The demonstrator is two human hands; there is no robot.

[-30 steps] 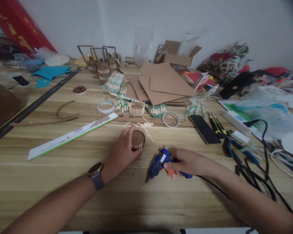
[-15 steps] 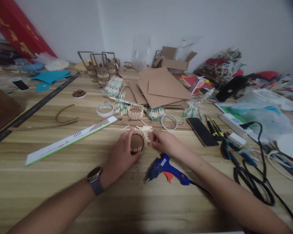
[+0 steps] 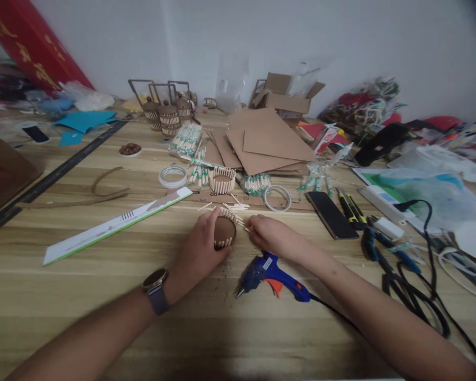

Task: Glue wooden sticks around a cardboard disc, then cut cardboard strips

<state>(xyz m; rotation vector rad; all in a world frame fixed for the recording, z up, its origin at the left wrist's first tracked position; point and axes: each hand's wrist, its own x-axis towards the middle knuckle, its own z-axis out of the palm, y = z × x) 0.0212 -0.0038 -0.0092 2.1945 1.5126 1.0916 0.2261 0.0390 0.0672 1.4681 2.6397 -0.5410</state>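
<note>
A round cardboard base [image 3: 225,231] ringed with short upright wooden sticks lies on the table, and my left hand [image 3: 200,246] curls round its left side, thumb at the near edge. To its right, my right hand [image 3: 267,233] has its fingers pinched together at a short wooden stick [image 3: 245,227]. Loose sticks [image 3: 240,206] are scattered just beyond the ring. A second stick-walled ring [image 3: 222,182] stands farther back. Close below my right hand, a blue glue gun [image 3: 267,275] lies on its side, nozzle pointing left and toward me.
White tape rolls [image 3: 172,177] lie behind my hands. A white strip with a green edge [image 3: 115,227] is at left. On the right are a phone [image 3: 331,214], yellow cutters [image 3: 351,206] and cables. Cardboard sheets [image 3: 269,137] and small lidded buckets [image 3: 168,120] stand at the back.
My right hand has shifted slightly, its fingers now lower and at a stick's end. My left hand stays on the ring. The whole view has moved a little.
</note>
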